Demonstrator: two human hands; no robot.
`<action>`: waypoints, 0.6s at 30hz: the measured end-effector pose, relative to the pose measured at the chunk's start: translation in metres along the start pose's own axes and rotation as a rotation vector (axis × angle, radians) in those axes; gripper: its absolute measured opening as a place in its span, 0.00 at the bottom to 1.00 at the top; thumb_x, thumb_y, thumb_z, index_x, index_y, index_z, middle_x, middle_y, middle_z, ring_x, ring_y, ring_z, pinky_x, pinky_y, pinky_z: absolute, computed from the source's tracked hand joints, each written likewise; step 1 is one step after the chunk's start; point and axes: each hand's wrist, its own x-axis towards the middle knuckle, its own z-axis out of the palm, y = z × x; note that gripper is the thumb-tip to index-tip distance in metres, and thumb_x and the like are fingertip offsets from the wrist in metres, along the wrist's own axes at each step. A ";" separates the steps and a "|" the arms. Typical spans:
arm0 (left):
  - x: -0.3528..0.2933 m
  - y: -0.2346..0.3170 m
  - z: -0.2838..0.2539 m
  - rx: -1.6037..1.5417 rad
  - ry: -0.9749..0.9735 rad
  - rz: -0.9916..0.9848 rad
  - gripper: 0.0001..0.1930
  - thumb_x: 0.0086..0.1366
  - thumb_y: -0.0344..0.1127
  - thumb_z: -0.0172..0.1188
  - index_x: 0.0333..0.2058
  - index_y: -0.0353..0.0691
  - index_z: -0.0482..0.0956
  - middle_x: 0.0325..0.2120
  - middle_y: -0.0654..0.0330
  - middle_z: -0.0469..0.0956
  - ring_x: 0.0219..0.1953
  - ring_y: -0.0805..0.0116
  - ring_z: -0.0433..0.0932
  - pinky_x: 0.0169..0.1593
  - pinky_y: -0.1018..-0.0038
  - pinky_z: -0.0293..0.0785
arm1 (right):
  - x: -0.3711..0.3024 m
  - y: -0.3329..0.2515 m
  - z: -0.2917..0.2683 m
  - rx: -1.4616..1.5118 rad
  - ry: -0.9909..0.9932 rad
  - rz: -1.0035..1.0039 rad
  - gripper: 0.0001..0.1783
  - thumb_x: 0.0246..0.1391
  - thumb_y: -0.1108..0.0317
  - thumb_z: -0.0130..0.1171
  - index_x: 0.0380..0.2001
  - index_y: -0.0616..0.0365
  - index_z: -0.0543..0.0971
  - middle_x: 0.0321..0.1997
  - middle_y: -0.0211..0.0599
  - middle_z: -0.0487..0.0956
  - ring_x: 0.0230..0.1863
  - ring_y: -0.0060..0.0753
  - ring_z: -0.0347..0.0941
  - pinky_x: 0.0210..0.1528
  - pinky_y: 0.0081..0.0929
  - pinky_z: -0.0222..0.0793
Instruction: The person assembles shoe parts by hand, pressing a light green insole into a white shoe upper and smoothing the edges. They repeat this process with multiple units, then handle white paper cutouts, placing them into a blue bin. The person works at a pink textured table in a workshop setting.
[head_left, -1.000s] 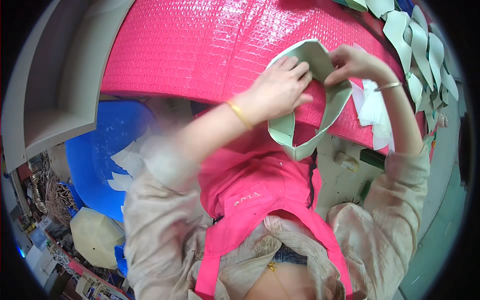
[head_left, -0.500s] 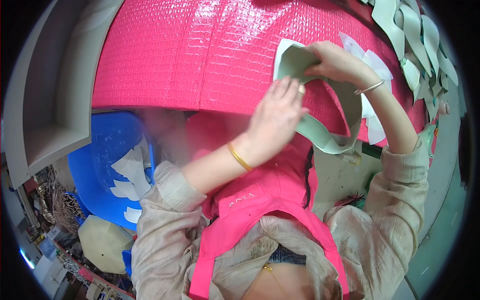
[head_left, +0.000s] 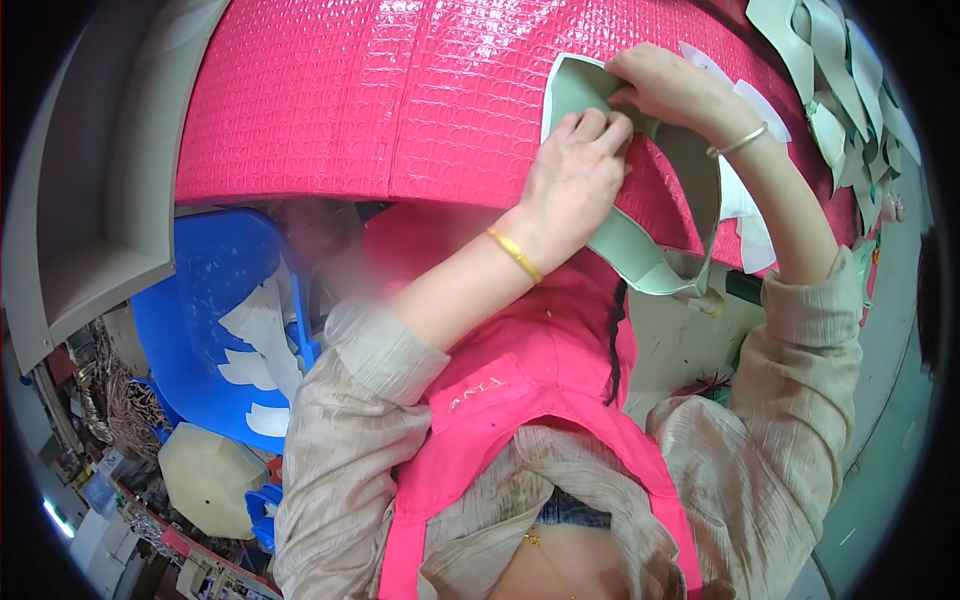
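Green band (head_left: pixel 632 258) is pinched in right hand (head_left: pixel 668 88); left hand (head_left: pixel 577 178) touches it, hold unclear.

1. Bright indoor light; white glare streaks the glossy pink worktop (head_left: pixel 300 120).
2. Soft shade inside the pale green piece (head_left: pixel 635 252).
3. Hazy blur above the left sleeve (head_left: pixel 365 365).
4. Fisheye edges bend; corners go black.

The left hand (head_left: pixel 578 178) is partly hiding the green band (head_left: pixel 640 262); toward two o'clock, pale pieces (head_left: pixel 832 50) are extending beyond view.
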 end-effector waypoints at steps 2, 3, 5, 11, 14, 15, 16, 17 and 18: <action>0.004 0.003 -0.001 0.036 -0.061 0.035 0.09 0.48 0.32 0.55 0.27 0.34 0.77 0.37 0.59 0.69 0.39 0.65 0.67 0.45 0.71 0.65 | 0.002 -0.002 -0.002 0.055 -0.064 0.121 0.15 0.38 0.65 0.61 0.29 0.63 0.74 0.32 0.44 0.74 0.40 0.45 0.69 0.43 0.37 0.64; 0.004 0.002 -0.002 0.065 -0.053 0.062 0.08 0.48 0.31 0.55 0.26 0.34 0.77 0.37 0.58 0.69 0.39 0.65 0.67 0.45 0.71 0.65 | -0.002 0.000 -0.004 -0.024 0.005 0.035 0.13 0.37 0.67 0.61 0.28 0.63 0.75 0.32 0.45 0.74 0.39 0.46 0.69 0.42 0.37 0.64; 0.005 0.003 0.001 0.087 -0.023 0.097 0.06 0.46 0.29 0.53 0.22 0.33 0.77 0.35 0.59 0.70 0.38 0.64 0.67 0.44 0.71 0.66 | -0.025 0.010 -0.008 -0.180 0.140 -0.115 0.12 0.34 0.70 0.60 0.26 0.63 0.75 0.30 0.46 0.74 0.38 0.47 0.71 0.42 0.37 0.66; 0.010 -0.004 -0.002 -0.051 -0.045 0.075 0.07 0.48 0.29 0.53 0.24 0.32 0.76 0.32 0.59 0.69 0.35 0.63 0.68 0.41 0.73 0.70 | -0.041 0.004 0.000 -0.111 0.052 -0.083 0.08 0.37 0.75 0.54 0.26 0.62 0.71 0.29 0.43 0.74 0.37 0.44 0.70 0.39 0.35 0.66; 0.013 -0.004 0.000 -0.119 -0.039 -0.014 0.08 0.50 0.29 0.53 0.28 0.33 0.76 0.33 0.55 0.71 0.35 0.61 0.70 0.39 0.70 0.70 | -0.050 -0.013 -0.006 -0.057 0.103 0.072 0.07 0.37 0.78 0.50 0.26 0.62 0.69 0.29 0.42 0.74 0.36 0.43 0.70 0.36 0.35 0.65; 0.020 -0.008 -0.007 -0.206 -0.080 -0.108 0.08 0.50 0.30 0.53 0.30 0.34 0.76 0.32 0.54 0.71 0.35 0.59 0.70 0.39 0.68 0.70 | -0.057 -0.014 -0.001 -0.151 0.229 0.027 0.08 0.36 0.77 0.51 0.25 0.59 0.68 0.27 0.39 0.72 0.33 0.41 0.69 0.34 0.35 0.64; 0.033 -0.014 -0.018 -0.295 -0.120 -0.201 0.09 0.50 0.30 0.53 0.31 0.34 0.76 0.32 0.52 0.72 0.35 0.58 0.71 0.38 0.66 0.70 | -0.063 -0.019 0.003 -0.208 0.276 -0.003 0.07 0.36 0.76 0.51 0.25 0.58 0.68 0.26 0.37 0.70 0.33 0.40 0.69 0.33 0.34 0.64; 0.046 -0.021 -0.025 -0.385 -0.160 -0.294 0.10 0.50 0.30 0.53 0.32 0.35 0.75 0.32 0.51 0.73 0.35 0.56 0.72 0.38 0.64 0.70 | -0.070 -0.026 0.007 -0.265 0.323 -0.034 0.07 0.36 0.76 0.51 0.25 0.58 0.68 0.25 0.36 0.69 0.32 0.39 0.68 0.33 0.33 0.64; 0.062 -0.026 -0.024 -0.417 0.130 -0.156 0.12 0.50 0.29 0.52 0.35 0.37 0.75 0.27 0.47 0.74 0.35 0.51 0.73 0.39 0.60 0.69 | -0.078 -0.032 0.010 -0.324 0.363 -0.055 0.07 0.36 0.75 0.51 0.24 0.57 0.68 0.24 0.35 0.68 0.31 0.37 0.67 0.32 0.32 0.64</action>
